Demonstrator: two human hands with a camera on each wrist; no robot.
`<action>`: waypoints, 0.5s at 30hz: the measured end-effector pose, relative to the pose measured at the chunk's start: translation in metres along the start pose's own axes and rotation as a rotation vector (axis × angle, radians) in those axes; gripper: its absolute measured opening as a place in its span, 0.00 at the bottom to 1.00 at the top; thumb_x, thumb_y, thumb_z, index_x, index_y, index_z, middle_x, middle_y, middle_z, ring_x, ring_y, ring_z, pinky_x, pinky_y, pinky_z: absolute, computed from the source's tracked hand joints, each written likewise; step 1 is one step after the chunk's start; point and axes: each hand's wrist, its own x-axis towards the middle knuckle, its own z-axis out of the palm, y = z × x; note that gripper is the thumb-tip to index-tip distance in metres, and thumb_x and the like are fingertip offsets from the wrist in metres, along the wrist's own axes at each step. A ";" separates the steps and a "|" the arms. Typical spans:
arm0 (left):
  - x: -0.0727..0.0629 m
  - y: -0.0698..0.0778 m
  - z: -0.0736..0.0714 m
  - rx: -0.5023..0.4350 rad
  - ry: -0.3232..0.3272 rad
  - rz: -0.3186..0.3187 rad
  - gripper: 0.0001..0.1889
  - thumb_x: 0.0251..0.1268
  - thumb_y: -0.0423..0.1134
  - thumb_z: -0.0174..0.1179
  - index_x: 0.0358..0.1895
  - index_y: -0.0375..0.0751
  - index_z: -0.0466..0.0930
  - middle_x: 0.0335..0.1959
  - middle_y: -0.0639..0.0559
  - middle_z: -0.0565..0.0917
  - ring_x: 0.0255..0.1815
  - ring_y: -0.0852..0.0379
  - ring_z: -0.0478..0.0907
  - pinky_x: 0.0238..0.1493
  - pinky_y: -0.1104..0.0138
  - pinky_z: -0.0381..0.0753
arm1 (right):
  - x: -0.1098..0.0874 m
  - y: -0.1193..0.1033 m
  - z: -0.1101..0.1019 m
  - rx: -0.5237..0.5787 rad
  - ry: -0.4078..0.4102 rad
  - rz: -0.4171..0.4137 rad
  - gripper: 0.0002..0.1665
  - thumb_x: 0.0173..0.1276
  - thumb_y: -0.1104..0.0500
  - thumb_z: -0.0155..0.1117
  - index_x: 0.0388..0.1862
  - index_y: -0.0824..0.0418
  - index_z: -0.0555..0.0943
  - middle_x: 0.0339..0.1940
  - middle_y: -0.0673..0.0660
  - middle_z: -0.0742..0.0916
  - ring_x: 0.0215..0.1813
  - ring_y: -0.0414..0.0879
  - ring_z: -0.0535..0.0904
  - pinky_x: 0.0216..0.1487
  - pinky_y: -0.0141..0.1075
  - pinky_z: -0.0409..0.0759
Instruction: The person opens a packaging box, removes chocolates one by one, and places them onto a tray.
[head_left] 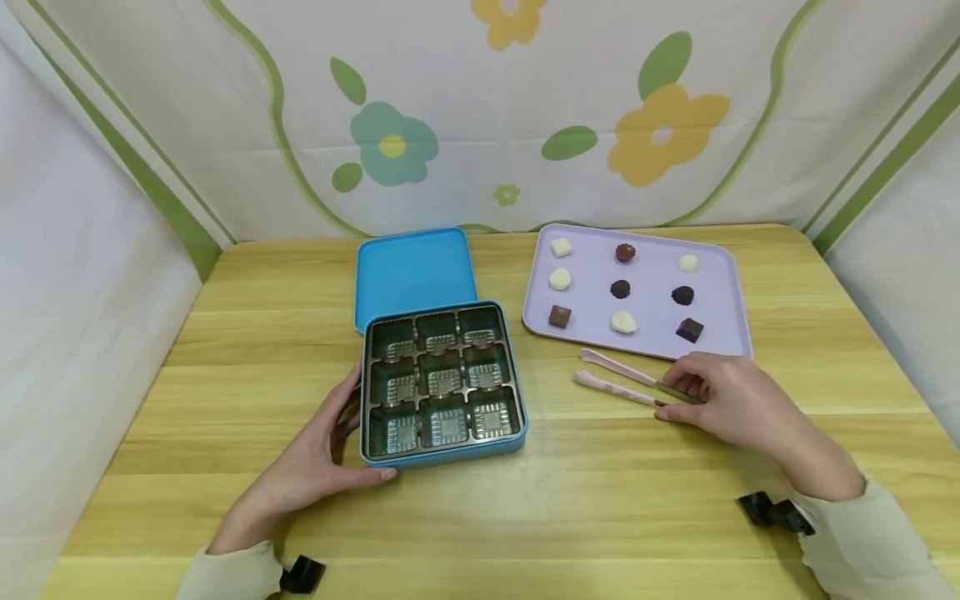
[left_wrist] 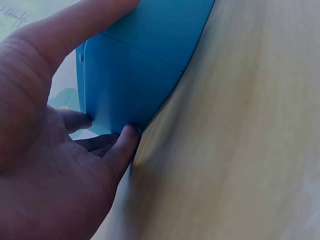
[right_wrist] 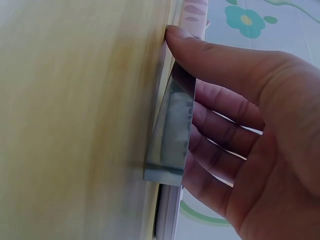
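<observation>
A blue square tin point(head_left: 457, 456) stands on the table, fitted with a dark plastic insert point(head_left: 417, 400) of several bare compartments. My left hand point(head_left: 315, 462) holds its near left corner, thumb along the front wall and fingers against the left side. Tongs point(head_left: 615, 388) with pale pink arms lie low over the table to the right of the tin, their tips pointing left and spread apart. Their metal bend point(right_wrist: 172, 132) sits in my right hand point(head_left: 738, 404), with the thumb on one arm and the fingers on the other. Nothing is between the tips.
Behind the tin lies a blue lid point(head_left: 416, 279), partly covered by it. A lilac tray point(head_left: 652, 275) at the back right carries several chocolates in rows, among them a white square point(head_left: 561, 247) and a dark square point(head_left: 690, 330). A flowered cloth point(head_left: 480, 125) hangs behind the table.
</observation>
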 end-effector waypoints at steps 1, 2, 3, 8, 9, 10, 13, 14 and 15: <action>-0.001 0.000 0.000 0.001 0.000 0.000 0.73 0.50 0.32 0.85 0.90 0.64 0.37 0.91 0.43 0.47 0.88 0.30 0.51 0.75 0.87 0.60 | 0.000 0.000 0.000 0.001 -0.005 0.005 0.17 0.53 0.50 0.90 0.36 0.50 0.89 0.30 0.42 0.86 0.33 0.35 0.78 0.33 0.31 0.78; -0.001 0.000 0.000 0.000 0.001 0.000 0.73 0.50 0.32 0.85 0.90 0.64 0.36 0.91 0.43 0.47 0.87 0.30 0.51 0.75 0.87 0.60 | 0.000 0.000 0.000 0.002 -0.010 0.009 0.18 0.53 0.50 0.90 0.36 0.50 0.89 0.30 0.42 0.86 0.33 0.35 0.78 0.33 0.31 0.78; -0.001 0.000 0.000 0.000 0.001 0.000 0.73 0.50 0.32 0.85 0.90 0.64 0.36 0.91 0.43 0.47 0.87 0.29 0.51 0.75 0.87 0.60 | 0.000 -0.001 0.000 0.004 -0.013 0.011 0.18 0.53 0.50 0.91 0.37 0.50 0.89 0.30 0.43 0.86 0.33 0.36 0.78 0.33 0.31 0.78; -0.002 0.001 0.000 0.004 -0.004 -0.002 0.73 0.51 0.32 0.85 0.90 0.64 0.36 0.91 0.43 0.46 0.87 0.29 0.51 0.75 0.86 0.60 | -0.001 -0.001 -0.001 0.009 -0.016 0.012 0.18 0.52 0.50 0.91 0.37 0.50 0.89 0.31 0.43 0.86 0.33 0.36 0.77 0.34 0.31 0.78; -0.002 0.002 -0.001 0.006 -0.005 -0.001 0.73 0.51 0.32 0.85 0.90 0.64 0.36 0.91 0.43 0.46 0.88 0.30 0.51 0.75 0.86 0.60 | -0.001 -0.001 -0.001 0.013 -0.016 0.012 0.18 0.52 0.49 0.91 0.37 0.50 0.89 0.31 0.43 0.86 0.33 0.36 0.77 0.33 0.31 0.78; -0.002 0.002 -0.001 0.009 -0.007 -0.001 0.73 0.51 0.33 0.85 0.90 0.64 0.36 0.91 0.42 0.46 0.88 0.30 0.50 0.75 0.87 0.60 | 0.000 -0.001 -0.001 0.012 -0.015 0.012 0.18 0.52 0.50 0.91 0.37 0.50 0.89 0.31 0.43 0.86 0.33 0.36 0.77 0.33 0.31 0.78; -0.002 0.002 -0.002 0.012 -0.009 -0.001 0.73 0.52 0.32 0.85 0.90 0.64 0.35 0.91 0.42 0.45 0.88 0.30 0.50 0.75 0.87 0.59 | 0.000 -0.001 -0.001 0.017 -0.017 0.018 0.19 0.52 0.49 0.91 0.37 0.50 0.89 0.31 0.43 0.86 0.34 0.36 0.77 0.34 0.30 0.78; -0.002 0.002 -0.002 0.012 -0.010 0.000 0.73 0.52 0.32 0.85 0.90 0.64 0.35 0.91 0.42 0.45 0.88 0.30 0.49 0.75 0.87 0.59 | 0.001 -0.001 -0.001 0.021 -0.019 0.018 0.19 0.52 0.49 0.91 0.37 0.51 0.89 0.31 0.43 0.86 0.34 0.36 0.77 0.33 0.30 0.77; -0.002 0.002 -0.002 0.012 -0.010 0.002 0.73 0.52 0.32 0.85 0.90 0.64 0.35 0.91 0.41 0.45 0.88 0.30 0.49 0.75 0.87 0.59 | 0.001 -0.001 -0.001 0.024 -0.021 0.017 0.19 0.52 0.48 0.91 0.37 0.51 0.89 0.31 0.44 0.86 0.34 0.36 0.76 0.33 0.30 0.77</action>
